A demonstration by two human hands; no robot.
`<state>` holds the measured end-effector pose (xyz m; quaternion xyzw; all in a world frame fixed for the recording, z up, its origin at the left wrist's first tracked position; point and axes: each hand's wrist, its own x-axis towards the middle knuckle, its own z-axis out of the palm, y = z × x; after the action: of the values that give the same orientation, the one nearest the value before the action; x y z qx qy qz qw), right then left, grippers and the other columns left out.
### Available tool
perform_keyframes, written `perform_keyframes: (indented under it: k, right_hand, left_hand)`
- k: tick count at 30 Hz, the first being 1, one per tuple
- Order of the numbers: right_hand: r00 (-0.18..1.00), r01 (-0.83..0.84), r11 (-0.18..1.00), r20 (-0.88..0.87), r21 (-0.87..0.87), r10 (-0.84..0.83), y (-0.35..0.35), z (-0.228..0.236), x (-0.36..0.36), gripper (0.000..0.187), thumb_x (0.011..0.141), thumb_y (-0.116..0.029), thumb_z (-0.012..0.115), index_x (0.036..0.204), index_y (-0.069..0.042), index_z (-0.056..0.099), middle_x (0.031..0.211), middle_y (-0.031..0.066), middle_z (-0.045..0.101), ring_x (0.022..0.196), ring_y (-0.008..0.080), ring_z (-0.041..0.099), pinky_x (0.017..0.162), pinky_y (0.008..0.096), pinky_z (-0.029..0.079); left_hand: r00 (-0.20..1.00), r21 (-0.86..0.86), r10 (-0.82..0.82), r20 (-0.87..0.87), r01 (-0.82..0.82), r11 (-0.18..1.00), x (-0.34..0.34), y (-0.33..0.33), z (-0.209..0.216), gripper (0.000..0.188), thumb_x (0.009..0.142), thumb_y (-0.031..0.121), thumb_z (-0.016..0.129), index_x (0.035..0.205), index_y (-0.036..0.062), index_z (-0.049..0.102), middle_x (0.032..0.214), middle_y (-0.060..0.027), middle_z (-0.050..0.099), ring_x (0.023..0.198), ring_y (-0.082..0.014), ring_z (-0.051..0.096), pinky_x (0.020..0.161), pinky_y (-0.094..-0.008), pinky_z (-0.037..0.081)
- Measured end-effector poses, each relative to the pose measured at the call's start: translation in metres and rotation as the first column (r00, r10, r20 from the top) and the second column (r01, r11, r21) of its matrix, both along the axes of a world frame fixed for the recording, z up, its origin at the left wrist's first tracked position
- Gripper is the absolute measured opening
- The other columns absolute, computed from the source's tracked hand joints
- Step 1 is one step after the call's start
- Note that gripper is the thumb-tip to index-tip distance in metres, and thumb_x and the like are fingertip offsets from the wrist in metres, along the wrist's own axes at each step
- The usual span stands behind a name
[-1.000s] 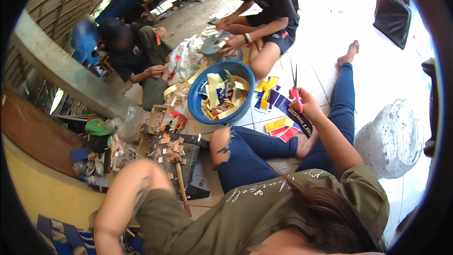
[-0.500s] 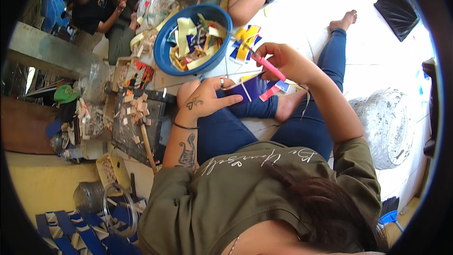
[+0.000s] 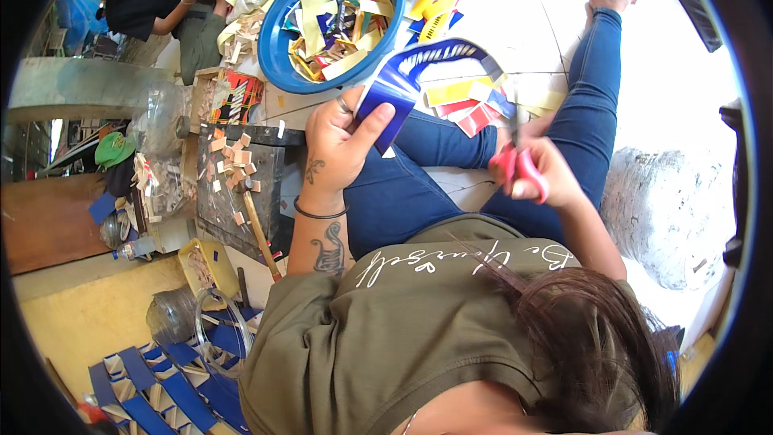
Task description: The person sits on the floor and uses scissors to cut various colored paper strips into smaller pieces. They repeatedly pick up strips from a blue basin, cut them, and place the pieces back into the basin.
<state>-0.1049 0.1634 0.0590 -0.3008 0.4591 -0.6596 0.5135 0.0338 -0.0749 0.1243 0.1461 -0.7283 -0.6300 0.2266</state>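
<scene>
My left hand [image 3: 338, 133] grips a glossy blue printed sheet [image 3: 390, 101] between thumb and fingers, above my lap. From its upper edge a narrow strip with white lettering [image 3: 459, 52] arches out to the right. My right hand [image 3: 551, 169], lower and to the right, is closed around the pink-red handles of a pair of scissors [image 3: 515, 165]. The blades point up, with their tip close to the strip's far end; whether they touch cannot be made out. Yellow, red and blue cut pieces [image 3: 475, 105] lie on the floor beyond my hands.
A blue basin [image 3: 270, 56] full of scraps stands ahead, with more coloured pieces [image 3: 435, 20] beside it. At left are a dark board [image 3: 266, 165] with small wood blocks and a hammer [image 3: 259, 229]. Another person [image 3: 145, 0] sits far left. A whitish rounded object [image 3: 668, 217] stands right.
The scissors have swung away from the sheet, down and to the right, and now point upward. A long strip now curls out from the sheet. My left hand has tilted the sheet more upright.
</scene>
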Motion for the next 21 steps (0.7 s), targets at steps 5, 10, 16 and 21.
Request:
perform_keyframes:
  k: [5, 10, 16, 21]
  right_hand:
    - [0.949, -0.314, 0.944, 0.042, 0.097, 0.311, -0.006, -0.004, 0.019, 0.045, 0.065, -0.031, 0.079, 0.088, 0.001, 0.056, 0.075, -0.0004, 0.056, 0.068, 0.0053, 0.05, 0.059, 0.0199, 0.04]
    - [0.955, -0.297, 0.952, 0.039, 0.08, 0.295, -0.025, 0.015, 0.02, 0.041, 0.064, -0.026, 0.08, 0.084, 0.001, 0.057, 0.071, -0.0009, 0.056, 0.064, 0.0041, 0.05, 0.056, 0.0188, 0.039]
    - [0.953, -0.293, 0.944, -0.027, 0.152, 0.3, -0.033, 0.034, 0.016, 0.04, 0.061, -0.03, 0.081, 0.074, 0.0, 0.058, 0.064, -0.0016, 0.055, 0.06, 0.0039, 0.049, 0.052, 0.0187, 0.036]
    - [0.957, -0.278, 0.944, -0.037, 0.175, 0.289, -0.032, 0.036, 0.019, 0.039, 0.062, -0.032, 0.081, 0.07, -0.002, 0.058, 0.06, -0.0029, 0.053, 0.055, 0.0033, 0.046, 0.049, 0.0193, 0.033]
  left_hand:
    - [0.993, 0.14, -0.073, -0.089, 0.085, 0.986, -0.004, 0.012, 0.017, 0.013, 0.087, 0.01, 0.055, 0.095, 0.0001, 0.059, 0.078, 0.0006, 0.06, 0.066, -0.0019, 0.05, 0.059, -0.0158, 0.039]
    - [0.991, -0.03, -0.132, -0.022, 0.132, 0.991, 0.005, 0.013, 0.023, 0.013, 0.084, 0.01, 0.058, 0.091, -0.0004, 0.06, 0.075, -0.0009, 0.058, 0.064, -0.0045, 0.048, 0.059, -0.0185, 0.038]
    - [0.976, -0.3, -0.041, 0.212, 0.105, 0.948, 0.019, 0.016, 0.026, 0.016, 0.081, 0.013, 0.062, 0.09, -0.0004, 0.061, 0.076, -0.0042, 0.057, 0.073, -0.0133, 0.049, 0.073, -0.0258, 0.036]
    - [0.966, -0.023, -0.116, 0.233, 0.125, 0.992, 0.017, 0.023, 0.026, 0.018, 0.079, 0.017, 0.063, 0.089, 0.0018, 0.063, 0.079, -0.0059, 0.058, 0.076, -0.0198, 0.049, 0.077, -0.0305, 0.034]
